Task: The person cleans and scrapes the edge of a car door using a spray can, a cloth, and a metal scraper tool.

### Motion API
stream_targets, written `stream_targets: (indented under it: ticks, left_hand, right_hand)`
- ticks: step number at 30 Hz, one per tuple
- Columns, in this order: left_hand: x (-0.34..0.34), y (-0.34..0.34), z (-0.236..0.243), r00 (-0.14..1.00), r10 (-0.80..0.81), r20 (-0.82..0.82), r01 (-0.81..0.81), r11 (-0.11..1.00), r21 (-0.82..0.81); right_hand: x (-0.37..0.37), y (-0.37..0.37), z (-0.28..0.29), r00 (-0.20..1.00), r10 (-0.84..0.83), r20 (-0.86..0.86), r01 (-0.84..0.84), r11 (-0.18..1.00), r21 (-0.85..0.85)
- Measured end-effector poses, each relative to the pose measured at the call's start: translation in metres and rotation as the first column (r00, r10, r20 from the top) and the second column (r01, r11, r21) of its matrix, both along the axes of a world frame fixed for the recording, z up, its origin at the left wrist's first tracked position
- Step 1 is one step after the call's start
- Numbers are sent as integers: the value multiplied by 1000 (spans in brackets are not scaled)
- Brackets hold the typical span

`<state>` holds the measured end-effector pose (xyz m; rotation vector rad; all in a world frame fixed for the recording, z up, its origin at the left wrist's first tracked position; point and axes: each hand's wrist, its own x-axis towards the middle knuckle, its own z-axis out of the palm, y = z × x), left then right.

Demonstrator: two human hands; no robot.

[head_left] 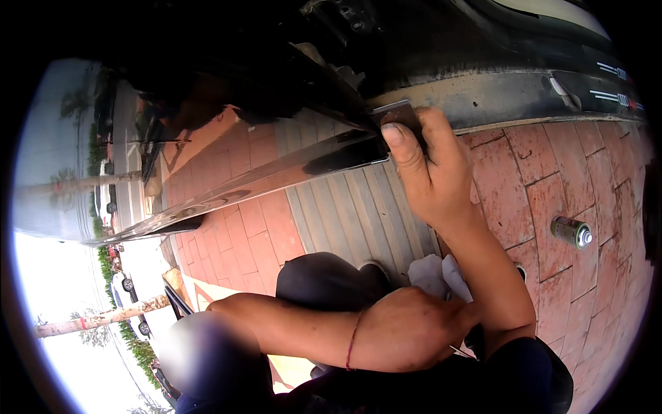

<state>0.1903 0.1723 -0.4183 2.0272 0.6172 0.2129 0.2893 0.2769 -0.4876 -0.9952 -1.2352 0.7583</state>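
The right hand (441,165) is raised, its thumb (412,159) straightened; the left hand (407,331) is held lower, with the left forearm (296,331) laid crosswise.

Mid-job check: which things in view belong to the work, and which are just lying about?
Job, seemingly:
- dark flat piece, in the right hand
- black car door, its corner against that hand

Lying about, seemingly:
- green can, on red paving
- white cloth, near the left hand; unclear whether held

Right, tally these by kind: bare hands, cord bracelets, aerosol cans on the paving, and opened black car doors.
Bare hands (left hand, right hand): 2
Cord bracelet: 1
Aerosol can: 1
Black car door: 1
Total: 5
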Motion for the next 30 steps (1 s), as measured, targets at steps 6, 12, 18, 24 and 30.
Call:
stream_targets:
  ticks: [6,12,18,24,30]
  left_hand:
    - [-1,-2,1,1000,-12,-18,12,1000,-8]
    - [1,-1,2,1000,10,-20,-10,1000,-4]
    - [0,-2,2,999,8,-32,-8,1000,-2]
    - [0,-3,3,1000,-4,21,4,1000,10]
    - [0,-4,4,1000,13,-22,-13,1000,5]
  right_hand:
    - [0,-2,-2,1000,-16,16,16,1000,15]
    - [0,1,-1,999,-21,29,19,999,41]
    - [1,6,10,995,-85,48,77,984,160]
    - [0,2,25,989,-120,87,105,982,159]
    - [-2,-3,26,996,-78,39,74,992,101]
